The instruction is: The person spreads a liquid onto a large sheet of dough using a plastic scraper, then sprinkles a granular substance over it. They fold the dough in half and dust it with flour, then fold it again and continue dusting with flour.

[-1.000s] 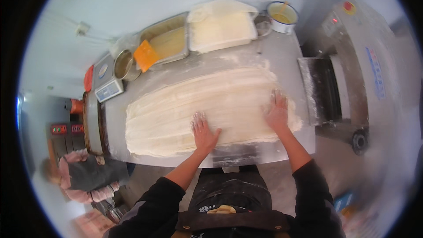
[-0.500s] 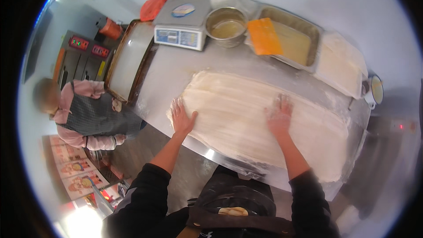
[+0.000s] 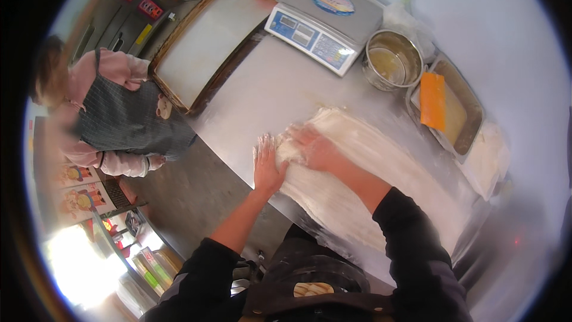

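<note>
A long, pale sheet of dough (image 3: 369, 188) lies across the metal table, dusted with flour. At its left end, a bunched edge of the dough sits between my two hands. My left hand (image 3: 267, 166) rests flat beside that edge, fingers stretched out and floury, holding nothing. Reaching across from the right, my right hand (image 3: 314, 149) is curled over the bunched end and closed on it. Its fingertips are slightly blurred and partly hidden in the dough.
On the metal table (image 3: 250, 83) stand a digital scale (image 3: 313, 39), a steel pot (image 3: 387, 68), a steel pan (image 3: 473, 113) with an orange scraper-like sheet (image 3: 432, 101), and a white tray (image 3: 485, 161). A large baking tray (image 3: 208, 42) lies far left. A person in an apron (image 3: 128, 113) stands left.
My right hand has moved left from the middle of the dough to its left end, next to my left hand. That end is now bunched. The view has shifted left.
</note>
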Demonstrator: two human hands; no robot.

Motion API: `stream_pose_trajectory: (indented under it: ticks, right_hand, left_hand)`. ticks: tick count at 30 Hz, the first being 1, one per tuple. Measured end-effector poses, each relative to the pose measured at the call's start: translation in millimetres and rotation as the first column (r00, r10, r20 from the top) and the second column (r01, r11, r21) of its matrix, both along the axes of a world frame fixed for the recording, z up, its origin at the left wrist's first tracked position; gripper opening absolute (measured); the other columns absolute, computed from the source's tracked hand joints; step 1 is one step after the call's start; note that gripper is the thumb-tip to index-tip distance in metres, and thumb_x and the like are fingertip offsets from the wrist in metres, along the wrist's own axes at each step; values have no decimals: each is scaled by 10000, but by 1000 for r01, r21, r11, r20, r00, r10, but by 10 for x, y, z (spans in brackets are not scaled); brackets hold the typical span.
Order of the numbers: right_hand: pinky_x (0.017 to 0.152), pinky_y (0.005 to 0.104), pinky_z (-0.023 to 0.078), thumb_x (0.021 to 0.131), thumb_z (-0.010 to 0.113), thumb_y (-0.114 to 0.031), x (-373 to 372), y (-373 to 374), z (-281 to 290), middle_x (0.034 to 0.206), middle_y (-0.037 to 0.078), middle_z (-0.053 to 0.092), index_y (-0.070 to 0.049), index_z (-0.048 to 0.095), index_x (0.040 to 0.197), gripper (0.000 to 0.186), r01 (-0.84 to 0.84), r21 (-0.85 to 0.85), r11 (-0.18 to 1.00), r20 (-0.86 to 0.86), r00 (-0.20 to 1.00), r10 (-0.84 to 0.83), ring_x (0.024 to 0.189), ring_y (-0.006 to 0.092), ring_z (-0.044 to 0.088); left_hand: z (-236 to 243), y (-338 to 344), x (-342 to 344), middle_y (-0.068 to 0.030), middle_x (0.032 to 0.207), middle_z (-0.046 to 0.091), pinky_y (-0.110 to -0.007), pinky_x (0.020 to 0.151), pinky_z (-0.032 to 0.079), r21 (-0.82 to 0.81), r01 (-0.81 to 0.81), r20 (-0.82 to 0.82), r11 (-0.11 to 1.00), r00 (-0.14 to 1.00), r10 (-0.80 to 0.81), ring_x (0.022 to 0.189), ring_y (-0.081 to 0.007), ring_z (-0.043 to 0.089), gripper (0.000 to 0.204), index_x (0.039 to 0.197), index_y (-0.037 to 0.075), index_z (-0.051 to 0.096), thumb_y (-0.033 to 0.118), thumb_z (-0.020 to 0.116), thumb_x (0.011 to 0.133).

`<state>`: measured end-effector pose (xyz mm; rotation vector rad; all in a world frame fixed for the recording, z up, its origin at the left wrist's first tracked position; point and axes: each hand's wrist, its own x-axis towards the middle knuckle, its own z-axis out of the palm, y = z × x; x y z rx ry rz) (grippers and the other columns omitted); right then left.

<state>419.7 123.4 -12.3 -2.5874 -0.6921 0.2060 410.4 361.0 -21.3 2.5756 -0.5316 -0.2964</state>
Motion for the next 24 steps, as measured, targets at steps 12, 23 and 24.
stream_pose_trajectory:
  ticks: [12, 23, 24]
  right_hand:
    - [1207, 501, 397, 965, 744, -407, 355, -544, 300, 1485, 147, 591, -82, 621, 1433, 583, 38, -133, 990, -51, 998, -45, 1439, 340, 498]
    - [993, 473, 501, 837, 774, -173, 4, -1044, 610, 1093, 72, 673, -133, 771, 1004, 171, -89, -159, 983, 51, 994, 98, 1144, 307, 621]
    - [981, 470, 503, 834, 759, -155, -238, -1207, 619, 1077, 67, 669, -136, 768, 1004, 171, -78, -101, 992, 117, 989, 89, 1125, 306, 622]
  left_hand:
    - [179, -47, -22, -254, 1321, 633, -532, 1054, 490, -99, -259, -188, 961, 953, 237, 1263, -466, 590, 558, 1309, -14, 618, 235, 815, 851]
    - [793, -397, -660, -203, 1058, 737, -455, 866, 570, -310, -137, -163, 941, 982, 89, 993, -416, 721, 349, 1101, 4, 706, 152, 860, 825]
    - [845, -511, -868, -187, 1036, 713, -490, 851, 576, -312, -88, -182, 946, 983, 32, 972, -439, 700, 342, 1123, 26, 705, 116, 848, 825]
